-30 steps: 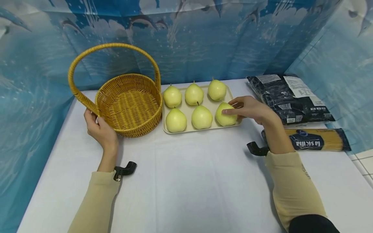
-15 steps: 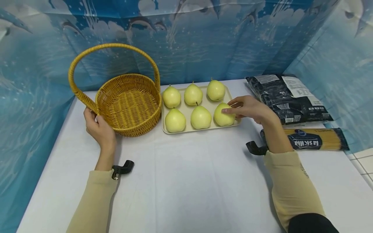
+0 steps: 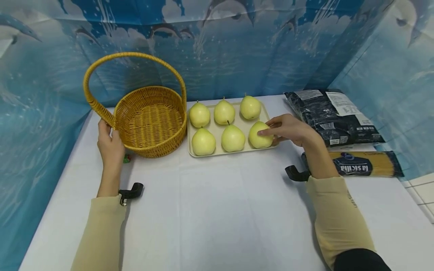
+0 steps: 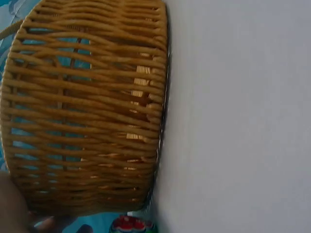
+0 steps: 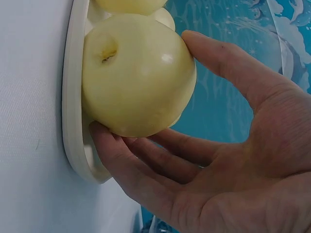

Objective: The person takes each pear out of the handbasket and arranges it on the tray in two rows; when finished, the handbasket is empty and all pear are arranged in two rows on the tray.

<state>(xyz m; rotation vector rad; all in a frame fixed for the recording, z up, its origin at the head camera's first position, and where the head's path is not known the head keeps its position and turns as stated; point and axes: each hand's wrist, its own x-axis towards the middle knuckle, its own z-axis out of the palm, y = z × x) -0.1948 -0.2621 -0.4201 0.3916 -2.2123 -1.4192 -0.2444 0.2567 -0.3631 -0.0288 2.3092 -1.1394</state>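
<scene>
A yellow wicker basket (image 3: 149, 124) with a tall hooped handle stands at the left, nothing inside it. My left hand (image 3: 111, 145) grips its left side by the foot of the handle; in the left wrist view the woven wall (image 4: 87, 107) fills much of the picture. Several yellow-green pears lie in two rows on a cream tray (image 3: 217, 151) beside the basket. Around the front right pear (image 3: 259, 134) my right hand (image 3: 288, 130) curls, thumb on one side and fingers on the other. Seen from the right wrist, that pear (image 5: 138, 77) still sits in the tray.
At the right lie a black plastic package (image 3: 333, 116) and a pack of spaghetti (image 3: 359, 164), partly behind the right forearm. A small red and green item (image 3: 127, 158) lies beside the left wrist. A blue dolphin-print curtain (image 3: 220, 56) hangs behind the white-covered table (image 3: 217, 210).
My left hand and forearm have shifted left against the basket, baring the small red and green item. The basket has turned or moved very slightly. My right hand stays at the same pear.
</scene>
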